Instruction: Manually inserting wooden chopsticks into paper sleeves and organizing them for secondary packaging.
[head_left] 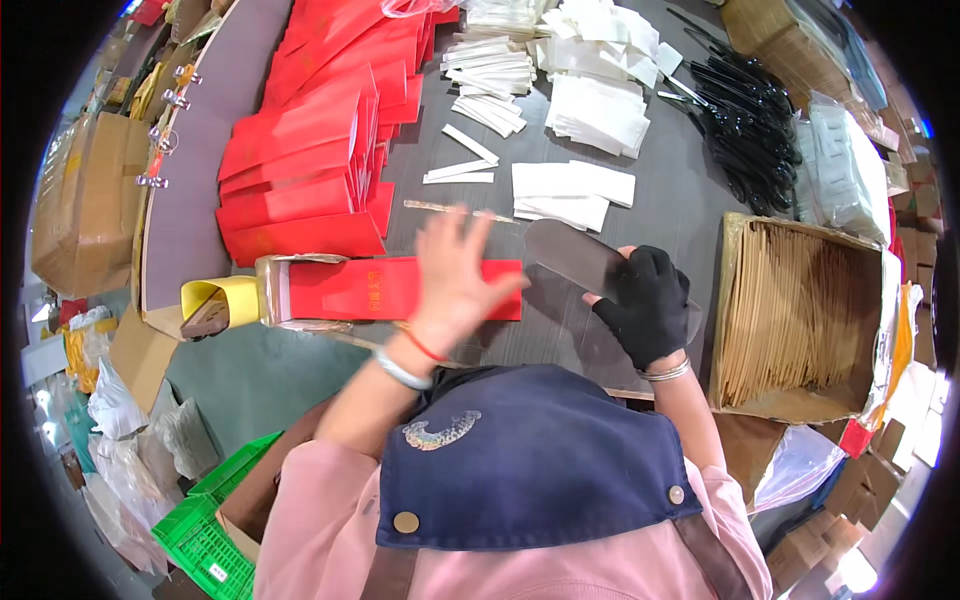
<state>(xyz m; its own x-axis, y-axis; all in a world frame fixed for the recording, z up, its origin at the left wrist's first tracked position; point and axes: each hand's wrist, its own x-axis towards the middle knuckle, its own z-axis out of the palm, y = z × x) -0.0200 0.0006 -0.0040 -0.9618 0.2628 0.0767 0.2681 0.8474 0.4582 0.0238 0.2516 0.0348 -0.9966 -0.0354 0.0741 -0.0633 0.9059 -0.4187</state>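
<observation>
My left hand (455, 275), bare and blurred by motion, passes over a flat red paper sleeve (345, 288) with its fingers spread. Whether it touches the sleeve I cannot tell. Near the table's front edge my right hand (648, 305), in a black fingerless glove, grips a dark brown flat piece with a rounded end (570, 250). The piece points up and left, and the glove covers its other end. A thin patterned stick (455, 210) lies just beyond my left hand. The red sleeve's left end rests in an open holder (270, 290).
Red sleeves (300, 150) lie in overlapping rows at the left. White paper strips (495, 75) and cards (575, 195) are stacked in the middle. Black glossy pieces (745, 125) pile up at the right, behind a carton (735, 320) of tan upright slips. A yellow band (235, 300) sits at the left edge.
</observation>
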